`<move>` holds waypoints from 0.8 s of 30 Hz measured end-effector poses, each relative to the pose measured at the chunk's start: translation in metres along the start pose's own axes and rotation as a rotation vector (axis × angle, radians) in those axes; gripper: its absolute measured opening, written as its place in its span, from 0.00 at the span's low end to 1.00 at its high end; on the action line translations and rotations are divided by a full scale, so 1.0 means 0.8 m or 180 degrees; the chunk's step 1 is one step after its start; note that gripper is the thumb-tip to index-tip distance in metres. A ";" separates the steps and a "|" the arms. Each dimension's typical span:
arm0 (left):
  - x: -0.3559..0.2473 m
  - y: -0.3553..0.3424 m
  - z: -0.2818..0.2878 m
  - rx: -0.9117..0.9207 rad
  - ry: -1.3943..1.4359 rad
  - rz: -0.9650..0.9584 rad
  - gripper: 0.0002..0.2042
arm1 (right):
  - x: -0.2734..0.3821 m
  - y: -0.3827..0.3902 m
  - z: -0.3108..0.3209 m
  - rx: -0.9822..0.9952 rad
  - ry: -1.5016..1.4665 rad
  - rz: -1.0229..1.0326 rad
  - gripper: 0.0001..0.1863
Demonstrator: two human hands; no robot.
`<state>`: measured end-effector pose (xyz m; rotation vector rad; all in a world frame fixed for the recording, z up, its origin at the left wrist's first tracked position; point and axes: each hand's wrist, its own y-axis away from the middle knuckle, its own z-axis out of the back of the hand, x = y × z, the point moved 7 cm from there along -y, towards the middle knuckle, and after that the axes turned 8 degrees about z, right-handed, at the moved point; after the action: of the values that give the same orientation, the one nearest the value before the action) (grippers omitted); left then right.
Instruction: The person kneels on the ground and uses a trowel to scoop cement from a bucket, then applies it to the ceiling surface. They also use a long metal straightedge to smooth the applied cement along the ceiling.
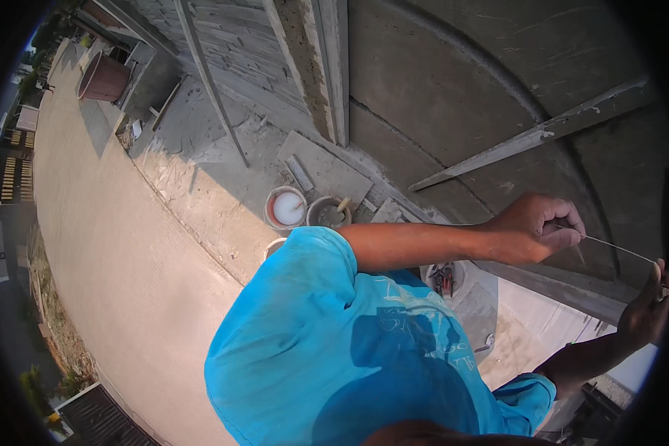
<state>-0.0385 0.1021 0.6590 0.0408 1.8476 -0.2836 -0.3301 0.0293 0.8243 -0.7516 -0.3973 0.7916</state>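
Note:
Between my two hands a thin pale string [621,248] runs taut in front of a grey plastered wall [416,82]. My left hand [539,227] is closed, pinching the string between thumb and fingers. Farther right, at the picture's dark rim, my right hand [650,301] grips the other end, with its fingers bent and partly in shadow. A dark curved band [524,97] crosses the wall beyond my left hand. Above that hand, a long straight strip [531,137] slants across the wall.
Below the wall stand a bucket of white liquid [288,208] and a bucket with a wooden-handled tool [334,214]. Another bucket [444,281] holds tools. A leaning pole [212,82] and a large reddish tub [104,77] are at the far left, beside a paved road [97,223].

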 end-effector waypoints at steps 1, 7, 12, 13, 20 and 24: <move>0.010 0.003 0.002 -0.0049 0.0137 -0.0063 0.11 | 0.018 0.017 0.009 -0.0390 -0.0334 -0.0243 0.10; 0.141 0.060 -0.020 0.0254 0.0512 0.1122 0.09 | 0.130 0.094 -0.056 0.0730 -0.1709 -0.1164 0.14; 0.238 0.111 0.005 -0.0132 -0.0489 0.1785 0.06 | 0.150 0.211 -0.120 0.1008 -0.3011 -0.2916 0.32; 0.261 0.122 0.020 -0.0324 -0.0905 0.1694 0.06 | 0.163 0.230 -0.146 0.0982 -0.3668 -0.3107 0.29; 0.269 0.160 0.048 -0.1586 -0.1816 0.0793 0.09 | 0.210 0.323 -0.247 0.1701 -0.5204 -0.3900 0.18; 0.183 0.190 -0.007 -0.1324 -0.2046 -0.0182 0.12 | 0.234 0.361 -0.272 0.2258 -0.5609 -0.3830 0.21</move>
<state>-0.0607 0.2335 0.4954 -0.3531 1.2358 0.0561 -0.2245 0.2081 0.4739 1.0583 -1.7746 0.1501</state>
